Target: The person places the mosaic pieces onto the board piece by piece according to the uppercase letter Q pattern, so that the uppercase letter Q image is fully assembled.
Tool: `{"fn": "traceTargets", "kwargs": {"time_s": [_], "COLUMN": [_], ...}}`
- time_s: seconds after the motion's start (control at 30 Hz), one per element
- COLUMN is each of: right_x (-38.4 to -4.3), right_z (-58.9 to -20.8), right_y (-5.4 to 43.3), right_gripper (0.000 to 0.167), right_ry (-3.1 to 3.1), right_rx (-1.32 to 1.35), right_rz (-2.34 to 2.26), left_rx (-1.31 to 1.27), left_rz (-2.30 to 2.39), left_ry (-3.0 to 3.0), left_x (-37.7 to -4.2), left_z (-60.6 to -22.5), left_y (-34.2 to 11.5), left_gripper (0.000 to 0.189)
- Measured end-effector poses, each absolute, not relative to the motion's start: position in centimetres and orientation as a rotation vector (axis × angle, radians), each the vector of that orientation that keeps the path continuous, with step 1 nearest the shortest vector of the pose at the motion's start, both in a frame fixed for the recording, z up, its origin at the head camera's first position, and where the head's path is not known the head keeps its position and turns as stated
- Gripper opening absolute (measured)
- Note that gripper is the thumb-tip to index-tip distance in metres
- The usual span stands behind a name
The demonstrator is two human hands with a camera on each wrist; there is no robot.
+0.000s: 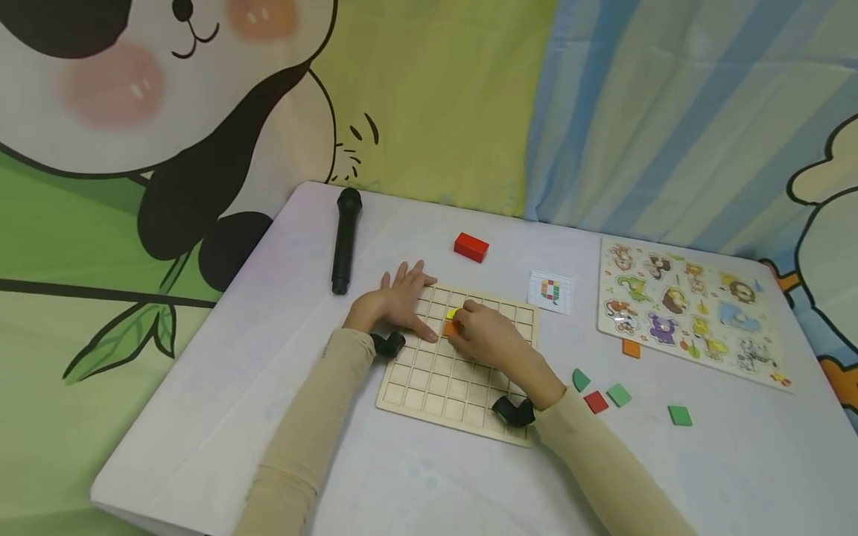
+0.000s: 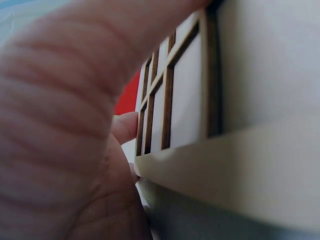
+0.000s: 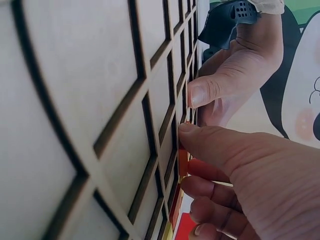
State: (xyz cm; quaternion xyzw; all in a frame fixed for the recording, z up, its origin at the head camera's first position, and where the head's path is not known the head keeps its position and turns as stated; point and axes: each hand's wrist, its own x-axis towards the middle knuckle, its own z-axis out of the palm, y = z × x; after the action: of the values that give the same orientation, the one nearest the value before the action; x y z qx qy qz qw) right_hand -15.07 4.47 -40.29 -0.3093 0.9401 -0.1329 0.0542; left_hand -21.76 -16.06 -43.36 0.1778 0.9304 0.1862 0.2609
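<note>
Two-handed work at a wooden grid board lying on a white desk. The left hand lies at the board's left edge, near its far corner, with fingers spread and extended and the thumb reaching over the squares; it grasps no tile. The right hand is over the far half of the board, its fingers bent, thumb and forefinger pinching an orange tile. This tile is at the grid, just nearer the person than a yellow tile; whether it is fully seated cannot be told. The right wrist view shows further red and yellow edges beside the fingers, partly hidden.

Beyond the board stands a red block; to its left lies a black microphone. A pattern card lies just beyond the board's far right corner, and farther right an animal puzzle. Near the puzzle's near edge is an orange square; nearer the person are a green quarter-circle, a red square and two green squares.
</note>
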Motion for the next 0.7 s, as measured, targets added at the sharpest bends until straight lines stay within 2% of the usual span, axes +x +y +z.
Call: {"fn": "traceTargets", "kwargs": {"time_s": [0.23, 0.7], "right_x": [-15.0, -14.3], "right_z": [-40.5, -40.3], "right_y": [4.5, 6.4], "right_gripper": [0.018, 0.016], "right_ry": [2.826, 2.890], "right_rx": [-0.945, -0.996], "right_rz": [-0.487, -0.462], "left_rx": [0.486, 0.517], "left_rz": [0.510, 0.529], "left_ry": [2.517, 2.502], "left_x": [-21.7, -21.1], "left_z": [-43.2, -42.0], "left_y": [-16.1, -16.4], "left_gripper": [0.118, 0.117]}}
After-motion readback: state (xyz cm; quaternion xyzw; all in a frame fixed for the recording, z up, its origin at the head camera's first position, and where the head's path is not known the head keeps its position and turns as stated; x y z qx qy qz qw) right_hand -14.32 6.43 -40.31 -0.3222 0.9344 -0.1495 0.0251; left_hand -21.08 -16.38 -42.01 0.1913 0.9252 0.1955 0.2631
